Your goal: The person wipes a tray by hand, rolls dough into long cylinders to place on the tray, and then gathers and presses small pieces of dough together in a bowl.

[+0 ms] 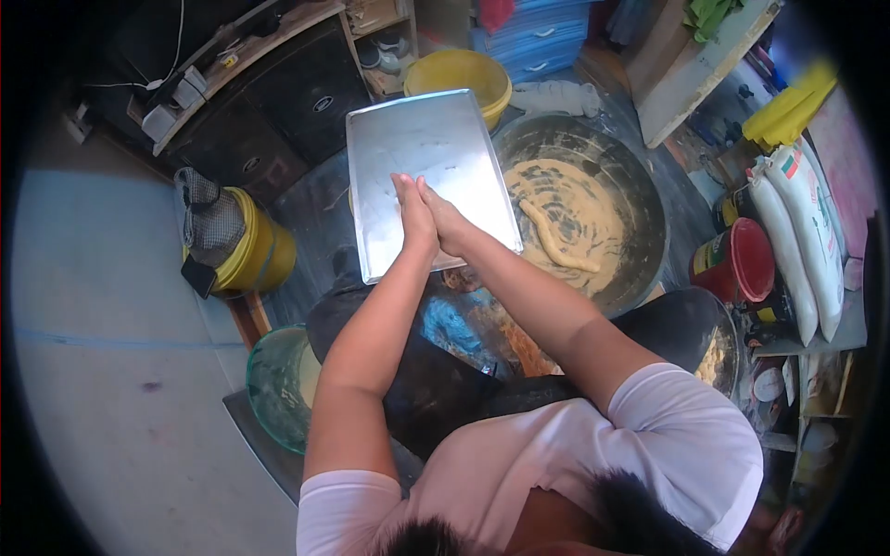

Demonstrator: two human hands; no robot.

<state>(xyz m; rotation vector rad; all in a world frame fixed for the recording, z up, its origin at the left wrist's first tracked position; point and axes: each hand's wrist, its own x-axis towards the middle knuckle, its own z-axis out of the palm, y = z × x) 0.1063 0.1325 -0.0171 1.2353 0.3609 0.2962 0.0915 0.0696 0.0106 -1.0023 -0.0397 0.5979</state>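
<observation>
Palm to palm, my left hand [415,215] and my right hand [447,219] press together above a shiny metal tray [389,139]. Their fingers are straight and held close; anything between the palms is hidden. Right of the tray stands a wide dark basin [644,199] with a floury layer inside. A long curved strip of dough [549,239] lies in the basin, apart from both hands.
A yellow tub [496,93] stands behind the tray, and a yellow bucket [273,250] with a cloth is at the left. A green basin [269,375] is at lower left. To the right are a red bucket [749,259] and white sacks [805,222].
</observation>
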